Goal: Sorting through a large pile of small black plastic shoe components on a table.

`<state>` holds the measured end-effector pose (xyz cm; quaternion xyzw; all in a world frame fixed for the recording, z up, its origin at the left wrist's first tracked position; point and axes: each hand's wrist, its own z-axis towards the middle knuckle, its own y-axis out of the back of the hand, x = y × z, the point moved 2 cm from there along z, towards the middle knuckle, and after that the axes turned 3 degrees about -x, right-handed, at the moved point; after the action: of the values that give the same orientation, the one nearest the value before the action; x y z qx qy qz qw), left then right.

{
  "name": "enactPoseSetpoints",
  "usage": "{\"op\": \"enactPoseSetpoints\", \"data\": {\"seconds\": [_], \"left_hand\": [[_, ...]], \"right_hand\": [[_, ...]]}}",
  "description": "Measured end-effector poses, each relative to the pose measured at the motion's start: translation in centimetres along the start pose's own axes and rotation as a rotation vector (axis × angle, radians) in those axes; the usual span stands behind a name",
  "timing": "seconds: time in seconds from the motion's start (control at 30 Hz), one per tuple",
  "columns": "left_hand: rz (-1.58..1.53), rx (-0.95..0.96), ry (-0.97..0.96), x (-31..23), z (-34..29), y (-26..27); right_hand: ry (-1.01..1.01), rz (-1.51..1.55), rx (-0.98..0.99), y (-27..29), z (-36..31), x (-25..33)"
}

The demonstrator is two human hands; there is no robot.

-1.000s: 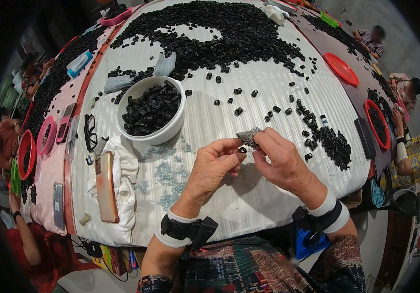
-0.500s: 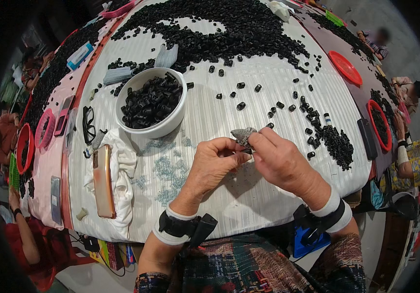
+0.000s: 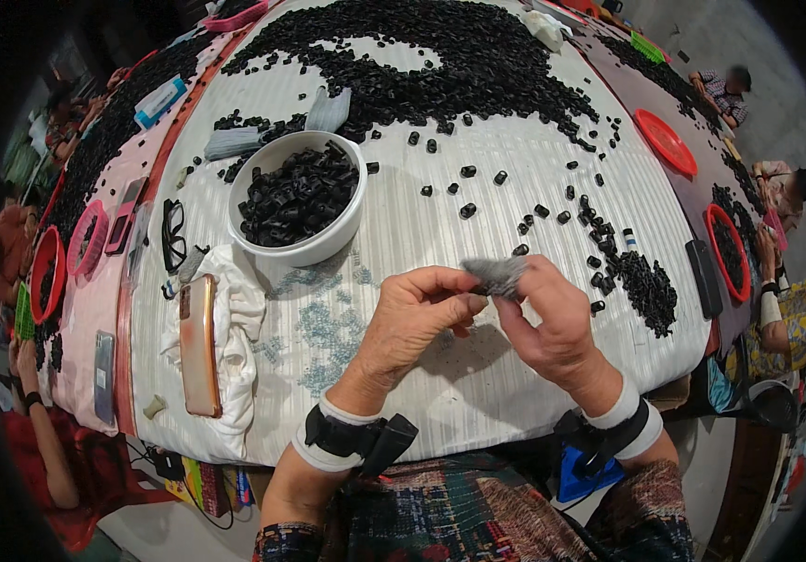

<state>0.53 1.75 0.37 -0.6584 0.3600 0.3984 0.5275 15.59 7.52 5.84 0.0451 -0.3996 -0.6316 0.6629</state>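
In front of me, over the white striped table cover, my left hand [image 3: 401, 323] is closed, its thumb and fingers pinched together. What it holds, if anything, is too small and covered to make out. My right hand [image 3: 553, 323] grips a grey knit cloth [image 3: 497, 273], slightly blurred, right at the left fingertips. Beyond my hands lie loose black cylindrical plastic pieces [image 3: 468, 211]. To the right is a small pile of thin black pieces [image 3: 648, 292]. A white bowl [image 3: 298, 251] filled with black pieces stands to the left of my hands.
A large heap of black pieces [image 3: 506, 84] covers the far table. On the left lie glasses [image 3: 173, 234], a gold-edged phone [image 3: 199, 347] on a white cloth [image 3: 236, 375], and grey cloths [image 3: 233, 142]. Bluish bits [image 3: 323, 328] are scattered nearby. Other people sit along neighbouring tables with red trays [image 3: 665, 142].
The right hand and grey cloth have shifted slightly right and turned, and the cloth now lies flatter. A small dark piece seen earlier at the left fingertips no longer shows. The view has moved a little.
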Motion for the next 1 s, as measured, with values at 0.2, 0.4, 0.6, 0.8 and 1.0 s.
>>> {"op": "enactPoseSetpoints", "data": {"seconds": [0.2, 0.4, 0.6, 0.8, 1.0], "left_hand": [[-0.084, 0.024, 0.000, -0.3, -0.3, -0.3], [-0.149, 0.061, -0.023, 0.4, 0.3, 0.2], [-0.210, -0.009, 0.014, -0.1, 0.2, 0.2], [-0.196, -0.023, 0.015, 0.0, 0.2, 0.2], [-0.194, -0.037, -0.011, 0.0, 0.5, 0.4]], "right_hand": [[-0.047, 0.002, -0.064, 0.8, -0.2, 0.1], [0.083, -0.038, 0.043, 0.6, 0.1, 0.8], [-0.137, -0.140, -0.067, 2.8, -0.5, -2.4], [-0.105, -0.327, 0.134, 1.4, -1.7, -3.3], [-0.022, -0.534, 0.338, -0.6, -1.5, -4.7]]}}
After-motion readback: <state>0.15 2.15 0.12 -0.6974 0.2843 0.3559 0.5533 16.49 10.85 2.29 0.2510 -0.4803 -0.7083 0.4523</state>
